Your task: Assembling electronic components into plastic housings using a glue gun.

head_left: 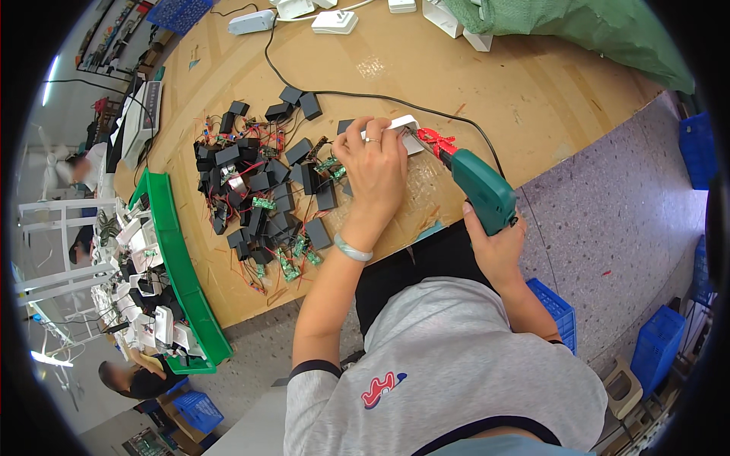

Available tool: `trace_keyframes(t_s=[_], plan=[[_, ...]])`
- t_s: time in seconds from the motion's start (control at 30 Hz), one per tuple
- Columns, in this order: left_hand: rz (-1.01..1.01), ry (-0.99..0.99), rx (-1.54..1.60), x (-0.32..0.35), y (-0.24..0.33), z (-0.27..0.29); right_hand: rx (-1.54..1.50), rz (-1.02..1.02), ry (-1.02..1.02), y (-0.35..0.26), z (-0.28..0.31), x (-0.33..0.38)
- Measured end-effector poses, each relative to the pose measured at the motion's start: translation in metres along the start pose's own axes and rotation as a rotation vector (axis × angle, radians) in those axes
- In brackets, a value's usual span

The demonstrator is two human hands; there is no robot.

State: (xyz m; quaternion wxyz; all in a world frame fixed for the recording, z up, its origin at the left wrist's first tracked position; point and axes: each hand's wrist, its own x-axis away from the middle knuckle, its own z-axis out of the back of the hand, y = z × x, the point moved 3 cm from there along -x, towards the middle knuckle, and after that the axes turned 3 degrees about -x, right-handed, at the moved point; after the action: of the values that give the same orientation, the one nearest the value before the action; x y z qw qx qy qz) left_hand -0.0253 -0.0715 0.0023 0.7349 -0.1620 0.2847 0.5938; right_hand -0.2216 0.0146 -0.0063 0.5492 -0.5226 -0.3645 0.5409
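Observation:
My left hand (374,171) presses its fingers on a white plastic housing (411,141) at the table's near edge, and they cover much of it. A ring and a pale bangle are on that hand and wrist. My right hand (496,251) is wrapped round the handle of a green pistol-grip tool (484,186). Red wrapping (436,142) surrounds the tool's narrow front, which points at the housing. Whether the tip touches it I cannot tell. Left of my left hand lies a loose pile of black rectangular blocks (262,181) with green circuit boards (287,266) and thin red wires.
A green crate (181,281) full of white housings stands at the left. A black cable (395,96) crosses the table (304,57). White adapters (334,22) and a green cloth (563,26) lie at the back. Blue crates (658,346) stand right; another person (141,376) is lower left.

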Motion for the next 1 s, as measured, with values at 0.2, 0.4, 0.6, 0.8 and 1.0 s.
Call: trace_keyframes(t_s=[0.2, 0.4, 0.6, 0.8, 1.0], plan=[[0.007, 0.003, 0.006, 0.0002, 0.0006, 0.0016, 0.042, 0.012, 0.002, -0.0015, -0.0013, -0.0003], [0.008, 0.015, -0.008, -0.0001, 0.0016, 0.0016, 0.040, 0.020, 0.001, -0.0031, -0.0030, -0.0009], [0.002, 0.027, -0.011, -0.0003, 0.0018, 0.0009, 0.056, 0.018, -0.010, 0.0005, -0.0025, 0.0003], [0.000, 0.021, -0.015, -0.0006, 0.0019, 0.0009, 0.056, 0.011, -0.013, 0.0015, -0.0039, 0.0014], [0.005, 0.025, -0.018, -0.0006, 0.0014, -0.0001, 0.063, 0.044, -0.004, 0.0006, -0.0052, 0.0001]])
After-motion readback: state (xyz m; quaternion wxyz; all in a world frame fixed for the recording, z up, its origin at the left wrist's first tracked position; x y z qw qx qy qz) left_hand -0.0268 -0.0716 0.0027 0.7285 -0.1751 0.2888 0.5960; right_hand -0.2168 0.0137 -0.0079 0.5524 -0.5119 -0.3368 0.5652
